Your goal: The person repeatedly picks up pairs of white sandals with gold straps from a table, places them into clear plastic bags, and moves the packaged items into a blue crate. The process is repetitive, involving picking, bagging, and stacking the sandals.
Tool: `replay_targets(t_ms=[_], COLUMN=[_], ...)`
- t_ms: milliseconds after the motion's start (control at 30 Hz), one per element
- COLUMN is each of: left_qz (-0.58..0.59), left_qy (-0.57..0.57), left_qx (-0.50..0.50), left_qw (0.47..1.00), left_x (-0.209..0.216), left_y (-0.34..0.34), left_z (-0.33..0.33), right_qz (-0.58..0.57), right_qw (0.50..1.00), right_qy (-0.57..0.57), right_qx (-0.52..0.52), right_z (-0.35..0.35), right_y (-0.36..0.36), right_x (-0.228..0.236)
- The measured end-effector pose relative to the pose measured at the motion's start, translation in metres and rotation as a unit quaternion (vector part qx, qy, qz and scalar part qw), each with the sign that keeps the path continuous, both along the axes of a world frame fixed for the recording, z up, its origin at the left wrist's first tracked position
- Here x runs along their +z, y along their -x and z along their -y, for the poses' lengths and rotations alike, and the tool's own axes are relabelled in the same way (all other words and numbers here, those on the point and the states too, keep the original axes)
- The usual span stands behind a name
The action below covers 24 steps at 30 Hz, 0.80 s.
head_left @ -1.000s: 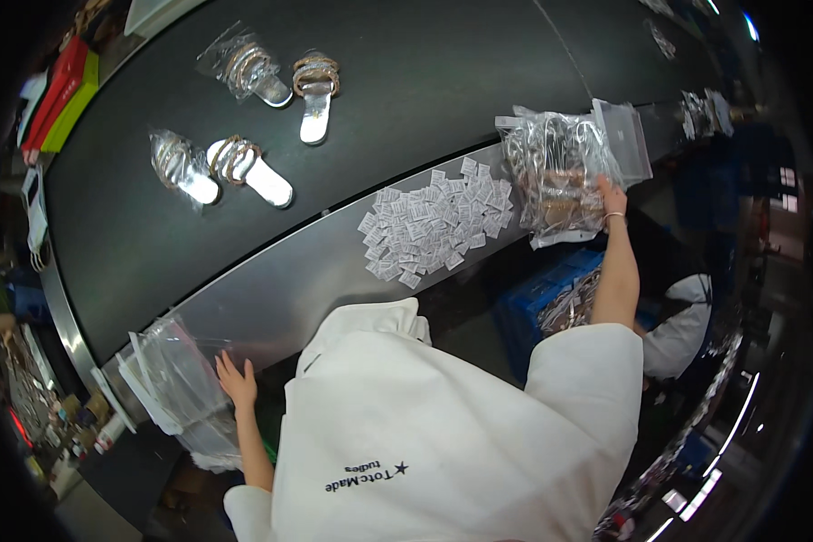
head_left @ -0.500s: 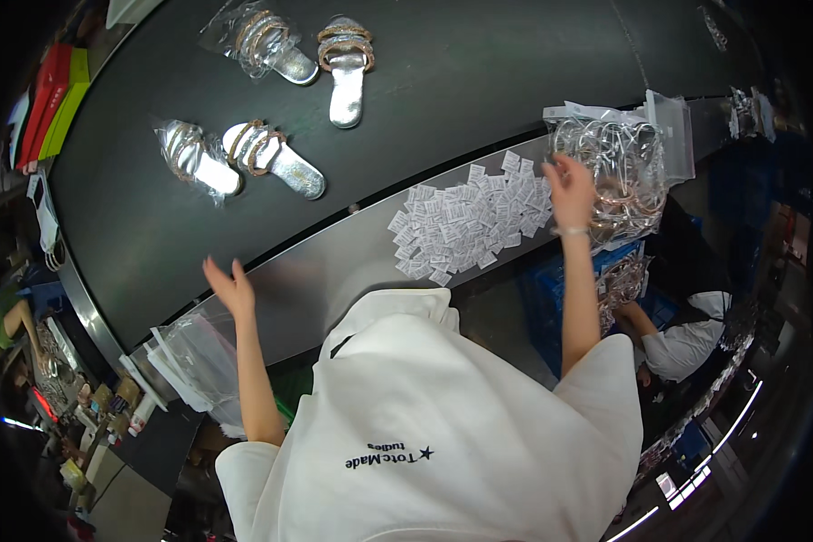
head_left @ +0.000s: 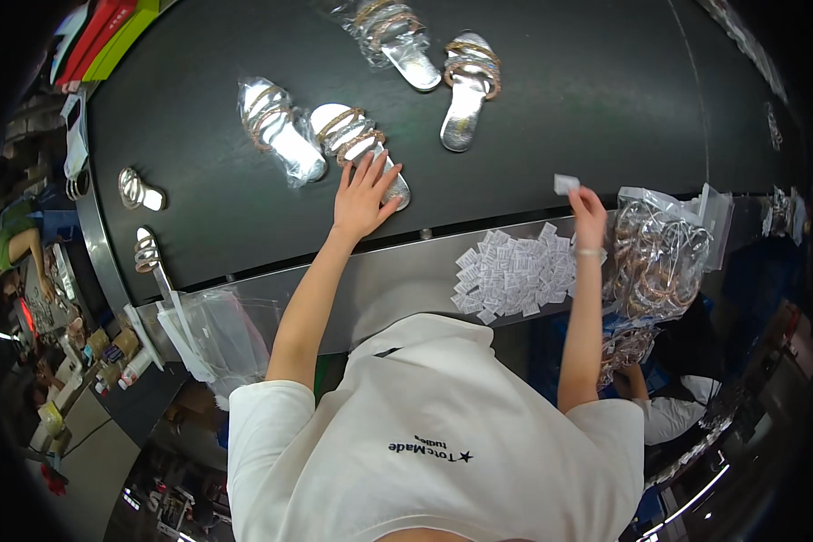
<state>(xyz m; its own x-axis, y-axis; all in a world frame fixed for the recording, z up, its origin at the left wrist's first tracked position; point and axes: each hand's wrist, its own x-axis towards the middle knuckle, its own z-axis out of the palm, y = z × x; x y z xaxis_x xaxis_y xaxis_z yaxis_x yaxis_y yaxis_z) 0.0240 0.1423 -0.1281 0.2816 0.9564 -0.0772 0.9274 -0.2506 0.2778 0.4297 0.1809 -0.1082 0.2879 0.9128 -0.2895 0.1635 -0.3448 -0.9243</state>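
Observation:
My left hand [head_left: 361, 197] lies with fingers spread over a silver sandal [head_left: 339, 122] with glittery rose-gold straps, touching its sole. Just left of that sandal is a matching one [head_left: 285, 144] in clear plastic wrap. Pinched in the fingertips of my right hand [head_left: 589, 217] is a small white label [head_left: 565, 184], held up over the front edge of the dark surface. A loose heap of printed white labels [head_left: 515, 273] spreads over the metal ledge, left of my right forearm.
Farther off lie a wrapped sandal [head_left: 411, 61] and a bare sandal [head_left: 462, 113]. Two more sandals [head_left: 142, 190] sit at the left. Clear plastic bags [head_left: 230, 334] stack at the ledge's left end; a bag of sandals [head_left: 659, 253] stands at right. Another person's sleeve [head_left: 668, 420] shows beyond it.
My left hand has gone from the ledge's left side onto the bare sandal. A label is now in my right hand, raised off the heap. The view has shifted, bringing in two sandals at left.

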Motion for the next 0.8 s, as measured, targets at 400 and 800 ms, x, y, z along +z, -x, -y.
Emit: replay_targets(t_ms=[400,800], left_qz=[-0.111,0.320], left_qy=[-0.078,-0.037], left_qx=[0.291,0.415], left_qw=[0.947,0.851], left_x=[-0.007,0.023], left_y=[0.138,0.057], left_z=[-0.023,0.168], right_qz=[-0.050,-0.324], right_qw=[0.994,0.946], right_qy=[0.081,0.012], right_qx=[-0.056,-0.022], right_z=[-0.128,-0.207], right_y=[0.193,0.282], right_x=[-0.075,-0.026])
